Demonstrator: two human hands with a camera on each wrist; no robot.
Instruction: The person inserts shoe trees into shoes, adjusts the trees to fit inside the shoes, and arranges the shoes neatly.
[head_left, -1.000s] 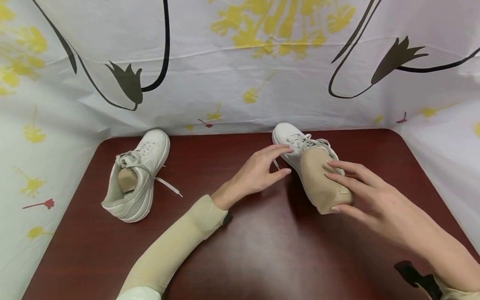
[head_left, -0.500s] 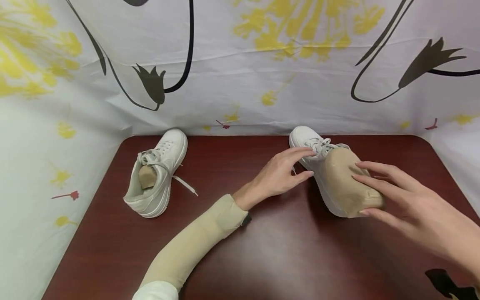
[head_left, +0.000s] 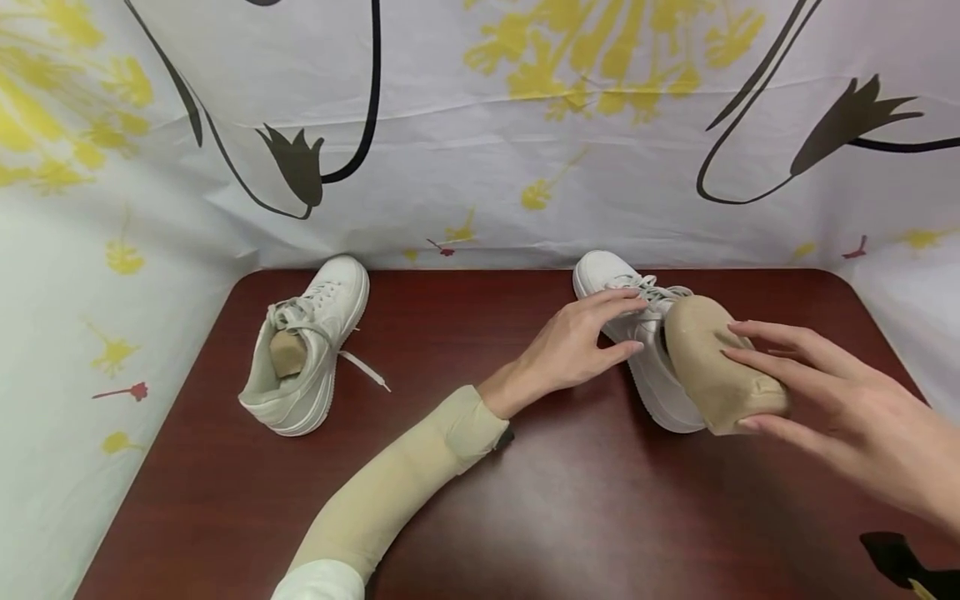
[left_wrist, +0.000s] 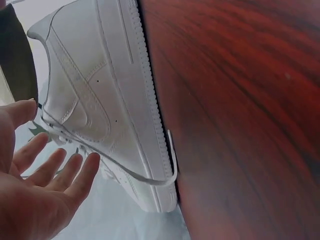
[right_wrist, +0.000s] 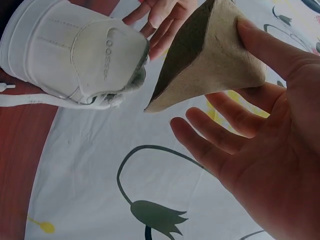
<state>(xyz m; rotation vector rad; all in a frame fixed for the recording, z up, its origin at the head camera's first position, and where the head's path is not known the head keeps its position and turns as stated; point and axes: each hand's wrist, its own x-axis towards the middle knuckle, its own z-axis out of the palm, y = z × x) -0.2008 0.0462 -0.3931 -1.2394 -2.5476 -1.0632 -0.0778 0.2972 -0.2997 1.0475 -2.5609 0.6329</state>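
Observation:
My right hand (head_left: 855, 408) pinches a beige moulded shoe insert (head_left: 720, 367) between thumb and fingers, its rounded end toward the laces. The insert hangs over the heel side of a white sneaker (head_left: 667, 392). In the right wrist view, the hollow dark inner side of the insert (right_wrist: 225, 60) shows, and it stands apart from the sneaker's heel (right_wrist: 105, 55). My left hand (head_left: 573, 342) is at the sneaker's inner side by the laces, fingers spread and relaxed. The left wrist view has those fingers beside the loose lace (left_wrist: 120, 165); whether they touch the shoe I cannot tell.
A second white sneaker (head_left: 337, 292) lies at the left of the dark red table (head_left: 525, 517), with another beige insert (head_left: 288, 353) inside it and a loose lace (head_left: 365, 370) on the wood. A white patterned cloth (head_left: 450, 150) hangs behind and at both sides.
The insert in my right hand has moved right relative to the sneaker, baring more of its collar. My left hand has shifted slightly right, toward the laces. The head view has turned left.

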